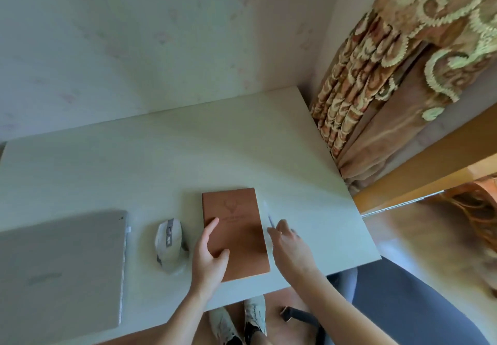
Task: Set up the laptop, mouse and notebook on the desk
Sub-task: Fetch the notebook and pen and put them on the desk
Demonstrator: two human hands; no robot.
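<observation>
Notebook point(235, 233) in tan-brown, its cover stamped with a faint antlered deer emblem over lines of lettering too small to read, lies closed and flat near the front edge of a pale desk point(166, 156), slightly angled. The person's left hand point(208, 257) rests on the cover's lower left part, fingers spread and relaxed, thumb laid across the cover, not clasping it. The right hand point(289, 245) is just beside the notebook's right edge, fingers loosely curled around the lower end of a pale pen point(269, 214) lying alongside that edge; whether the grip is firm cannot be told. A white-and-grey mouse point(170, 245) sits just left of the notebook, and a closed silver laptop point(63, 269) lies farther left. A patterned curtain point(376, 75) hangs beyond the desk's right side.
</observation>
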